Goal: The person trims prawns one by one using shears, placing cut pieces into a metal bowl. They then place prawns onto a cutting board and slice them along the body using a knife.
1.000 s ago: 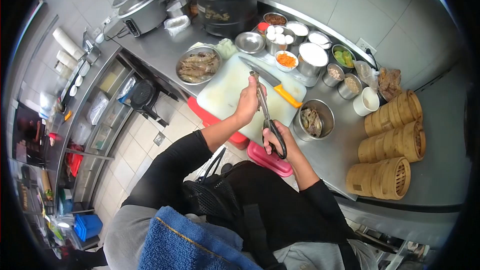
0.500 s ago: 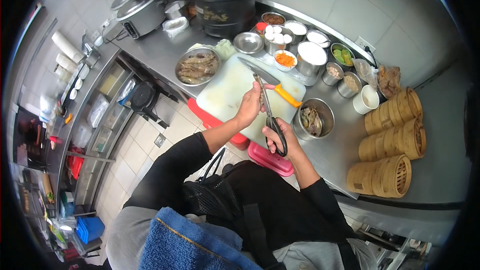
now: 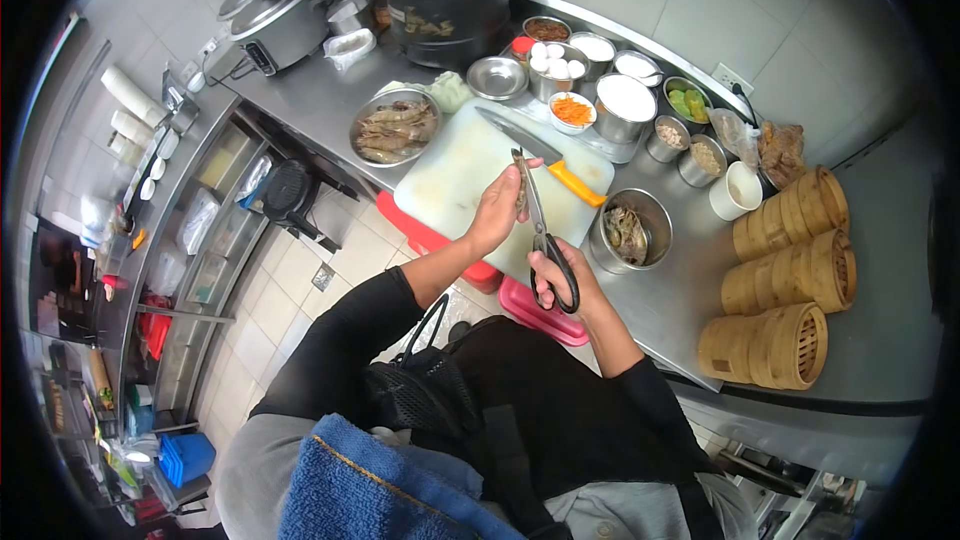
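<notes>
Above the near part of the white cutting board (image 3: 450,175), my left hand (image 3: 496,212) is closed round a shrimp (image 3: 521,180), whose body is partly hidden by the fingers. My right hand (image 3: 565,280) grips black-handled scissors (image 3: 541,240), their blades reaching up along the shrimp. A knife with a yellow handle (image 3: 576,184) lies across the board behind both hands. Whole shrimp (image 3: 398,128) fill a round metal bowl at the board's left. To the right of my right hand stands a metal pot (image 3: 662,230) with shrimp pieces (image 3: 625,235) inside.
Metal containers with eggs (image 3: 556,62), shredded carrot (image 3: 572,112) and white powder (image 3: 626,97) line the back wall. Bamboo steamers (image 3: 745,348) are stacked on their sides at right. A black pot (image 3: 447,10) and a grey cooker (image 3: 285,25) stand behind. Below the counter edge is a pink tray (image 3: 540,312).
The scissor handles look spread wider, and the blades have shifted slightly against the shrimp. Both hands stay in nearly the same place, while the whole view has shifted a little.
</notes>
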Action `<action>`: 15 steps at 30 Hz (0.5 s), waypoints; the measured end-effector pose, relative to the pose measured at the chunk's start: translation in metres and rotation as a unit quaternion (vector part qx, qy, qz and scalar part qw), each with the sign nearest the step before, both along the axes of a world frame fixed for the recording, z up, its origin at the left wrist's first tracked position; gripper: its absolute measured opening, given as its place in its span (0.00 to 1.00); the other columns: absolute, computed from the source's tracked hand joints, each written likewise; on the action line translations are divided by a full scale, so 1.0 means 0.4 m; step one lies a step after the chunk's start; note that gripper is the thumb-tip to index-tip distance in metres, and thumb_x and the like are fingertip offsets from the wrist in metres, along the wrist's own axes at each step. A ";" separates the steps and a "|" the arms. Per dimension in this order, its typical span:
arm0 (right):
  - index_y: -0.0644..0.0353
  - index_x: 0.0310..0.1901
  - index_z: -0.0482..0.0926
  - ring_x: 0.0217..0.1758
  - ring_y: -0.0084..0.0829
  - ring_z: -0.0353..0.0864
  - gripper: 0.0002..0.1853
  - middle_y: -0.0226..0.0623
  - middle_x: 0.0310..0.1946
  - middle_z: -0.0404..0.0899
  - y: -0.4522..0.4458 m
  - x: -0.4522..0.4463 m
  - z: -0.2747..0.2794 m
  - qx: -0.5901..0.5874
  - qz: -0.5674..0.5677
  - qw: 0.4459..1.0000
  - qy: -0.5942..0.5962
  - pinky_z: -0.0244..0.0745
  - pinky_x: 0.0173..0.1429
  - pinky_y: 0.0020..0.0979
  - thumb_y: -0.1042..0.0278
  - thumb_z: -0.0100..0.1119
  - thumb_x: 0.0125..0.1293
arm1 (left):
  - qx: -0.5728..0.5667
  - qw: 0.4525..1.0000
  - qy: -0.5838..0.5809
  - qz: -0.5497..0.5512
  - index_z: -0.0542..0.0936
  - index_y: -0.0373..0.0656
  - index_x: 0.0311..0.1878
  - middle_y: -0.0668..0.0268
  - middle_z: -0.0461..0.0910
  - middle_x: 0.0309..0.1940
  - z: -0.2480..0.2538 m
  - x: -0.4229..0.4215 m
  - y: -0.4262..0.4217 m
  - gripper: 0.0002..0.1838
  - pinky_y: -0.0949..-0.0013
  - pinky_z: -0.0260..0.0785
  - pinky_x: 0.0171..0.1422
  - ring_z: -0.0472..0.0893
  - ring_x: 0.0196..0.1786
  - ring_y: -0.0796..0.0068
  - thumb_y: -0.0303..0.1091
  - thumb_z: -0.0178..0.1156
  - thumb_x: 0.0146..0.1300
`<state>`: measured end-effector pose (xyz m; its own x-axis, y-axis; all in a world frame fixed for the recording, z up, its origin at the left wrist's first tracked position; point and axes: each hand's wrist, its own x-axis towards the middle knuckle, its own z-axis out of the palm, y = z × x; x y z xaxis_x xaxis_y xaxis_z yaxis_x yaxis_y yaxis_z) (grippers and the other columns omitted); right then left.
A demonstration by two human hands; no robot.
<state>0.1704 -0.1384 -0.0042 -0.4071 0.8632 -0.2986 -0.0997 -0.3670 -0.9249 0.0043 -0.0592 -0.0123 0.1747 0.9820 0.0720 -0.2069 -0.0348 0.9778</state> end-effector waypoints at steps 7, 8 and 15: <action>0.64 0.48 0.74 0.17 0.23 0.72 0.26 0.31 0.20 0.74 -0.006 0.009 0.012 -0.012 0.005 0.998 0.063 0.69 0.21 0.25 0.44 0.62 0.72 | 0.019 0.999 0.030 -0.014 0.72 0.44 0.72 0.75 0.67 0.22 -0.016 -0.024 0.012 0.34 0.76 0.63 0.32 0.67 0.25 0.83 0.60 0.32 0.82; 0.64 0.48 0.74 0.17 0.23 0.71 0.26 0.31 0.20 0.74 0.001 0.009 0.012 -0.013 0.005 0.998 0.062 0.69 0.21 0.25 0.43 0.62 0.72 | 0.025 0.998 0.050 -0.022 0.72 0.44 0.72 0.75 0.66 0.22 -0.014 -0.025 0.010 0.34 0.76 0.63 0.32 0.67 0.25 0.83 0.60 0.32 0.82; 0.59 0.41 0.73 0.13 0.19 0.67 0.20 0.28 0.18 0.71 0.011 0.008 0.047 -0.068 0.006 0.997 0.020 0.64 0.18 0.23 0.49 0.66 0.71 | 0.012 0.998 0.046 -0.037 0.72 0.48 0.73 0.76 0.65 0.25 -0.036 -0.076 0.025 0.29 0.75 0.64 0.33 0.67 0.27 0.83 0.56 0.38 0.82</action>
<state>0.1737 -0.1340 0.0146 -0.4316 0.8102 -0.3967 -0.1297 -0.4909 -0.8615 -0.0261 -0.0494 -0.0267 0.2540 0.9642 0.0763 -0.1191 -0.0471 0.9918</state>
